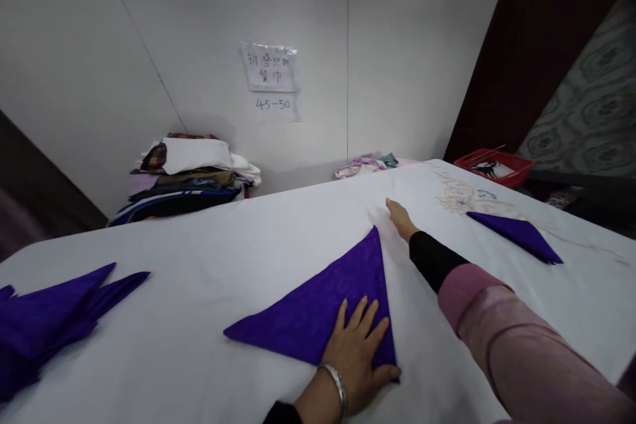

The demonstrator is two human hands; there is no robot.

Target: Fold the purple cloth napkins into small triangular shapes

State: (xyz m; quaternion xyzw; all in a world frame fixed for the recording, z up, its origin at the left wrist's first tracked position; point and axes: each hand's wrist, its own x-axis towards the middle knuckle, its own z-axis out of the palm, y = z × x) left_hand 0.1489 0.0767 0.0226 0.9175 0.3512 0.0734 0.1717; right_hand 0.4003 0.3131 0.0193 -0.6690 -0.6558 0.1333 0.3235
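A purple cloth napkin (308, 305) lies as a folded triangle on the white-covered table (199, 371), one corner pointing away from me. My left hand (355, 351), with a silver bangle at the wrist, rests flat on its near right part, fingers spread. Just right of the far corner, my right hand (400, 217) reaches out edge-on over the table, fingers stretched and nothing visible in them. Whether it touches the tabletop I cannot tell. To the right lies a narrow folded purple napkin (517, 235). A loose heap of purple napkins (44, 324) sits at the left edge.
A stack of folded clothes (189, 175) stands by the wall at the back left. Farther right is a small pile of pale cloths (365, 165). A red basket (519, 175) holding scissors sits at the back right. A handwritten paper sign (271, 73) hangs on the wall.
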